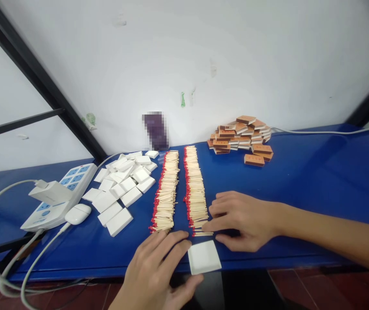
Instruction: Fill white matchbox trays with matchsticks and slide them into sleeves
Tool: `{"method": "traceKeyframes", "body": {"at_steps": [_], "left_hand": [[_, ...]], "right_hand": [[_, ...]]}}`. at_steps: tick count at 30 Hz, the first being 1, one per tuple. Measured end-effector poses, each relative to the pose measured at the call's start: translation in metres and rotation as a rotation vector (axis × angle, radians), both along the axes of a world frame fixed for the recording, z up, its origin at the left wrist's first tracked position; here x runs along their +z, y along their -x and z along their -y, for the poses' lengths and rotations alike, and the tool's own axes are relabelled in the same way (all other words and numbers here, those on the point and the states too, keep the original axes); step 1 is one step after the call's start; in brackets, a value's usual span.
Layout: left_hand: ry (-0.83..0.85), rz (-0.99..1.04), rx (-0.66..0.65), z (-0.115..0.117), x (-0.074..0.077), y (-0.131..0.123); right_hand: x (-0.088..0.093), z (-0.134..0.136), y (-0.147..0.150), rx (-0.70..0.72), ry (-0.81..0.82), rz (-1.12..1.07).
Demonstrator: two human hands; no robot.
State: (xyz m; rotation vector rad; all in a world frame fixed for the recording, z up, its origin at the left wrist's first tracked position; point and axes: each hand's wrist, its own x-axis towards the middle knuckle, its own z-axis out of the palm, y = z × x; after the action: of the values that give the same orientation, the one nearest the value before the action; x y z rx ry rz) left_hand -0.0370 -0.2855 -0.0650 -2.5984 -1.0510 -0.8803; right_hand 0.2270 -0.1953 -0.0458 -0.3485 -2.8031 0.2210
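My left hand [158, 262] is at the table's front edge, its fingers stretched and its thumb apart. Its fingertips come up to the left side of a small white matchbox tray [204, 257], with the thumb just below the tray. To the right, my right hand [240, 219] rests with index finger and thumb apart, the index fingertip at the near end of a row of red-headed matches [197, 193]. No match shows lifted in it. A second row of matches [166, 189] runs parallel on the left, ending by my left fingers.
White matchbox trays [119, 221] lie heaped at left. Orange-brown matchboxes [254, 160] are piled at back right. A power strip [81, 174] with a charger [50, 193], a white earbud case [78, 214] and cables occupies the far left. A blurred dark purple object [156, 131] leans on the wall.
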Motion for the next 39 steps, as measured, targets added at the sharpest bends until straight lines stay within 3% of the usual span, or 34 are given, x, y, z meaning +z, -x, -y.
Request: {"method": "traceKeyframes", "body": {"at_steps": [28, 39], "left_hand": [[-0.029, -0.004, 0.017, 0.0000, -0.0023, -0.0012], [0.069, -0.067, -0.017, 0.0000, -0.0002, -0.0006]], "right_hand": [[-0.0062, -0.0004, 0.0015, -0.006, -0.031, -0.020], [-0.0043, -0.0009, 0.0019, -0.025, -0.035, -0.004]]}}
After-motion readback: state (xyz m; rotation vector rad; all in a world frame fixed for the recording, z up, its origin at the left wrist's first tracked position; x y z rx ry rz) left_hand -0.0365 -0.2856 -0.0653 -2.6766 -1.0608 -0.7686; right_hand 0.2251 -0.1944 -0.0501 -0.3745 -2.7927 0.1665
